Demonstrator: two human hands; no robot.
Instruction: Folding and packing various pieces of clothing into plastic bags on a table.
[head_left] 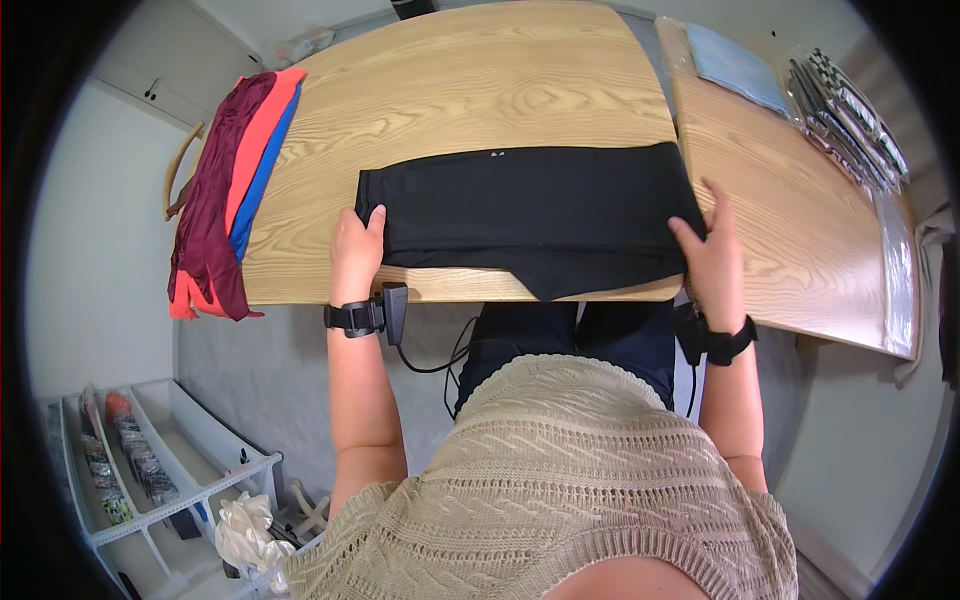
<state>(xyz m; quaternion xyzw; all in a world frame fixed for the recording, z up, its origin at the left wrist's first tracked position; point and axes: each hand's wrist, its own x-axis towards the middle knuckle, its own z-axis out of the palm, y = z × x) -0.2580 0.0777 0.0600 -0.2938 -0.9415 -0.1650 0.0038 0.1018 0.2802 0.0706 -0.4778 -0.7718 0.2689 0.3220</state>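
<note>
Black trousers point(530, 205) lie folded lengthwise near the table's front edge, with a pointed flap sticking out at the lower side and a small pale mark near the top edge. At their left end is my left hand point(357, 245), closed with the thumb on the cloth and the other fingers mostly hidden at the edge. My right hand point(712, 250) touches the right end; its thumb lies on the fabric and the index finger stretches out beside it, apart from the thumb. Some fingers of the right hand are hidden.
Maroon, coral and blue garments point(235, 180) are draped over the left side of the wooden table point(480, 80). A side table point(780, 220) on the right holds a light blue folded cloth point(737, 68) and bagged garments point(850, 120). A divided white bin point(190, 500) stands lower left.
</note>
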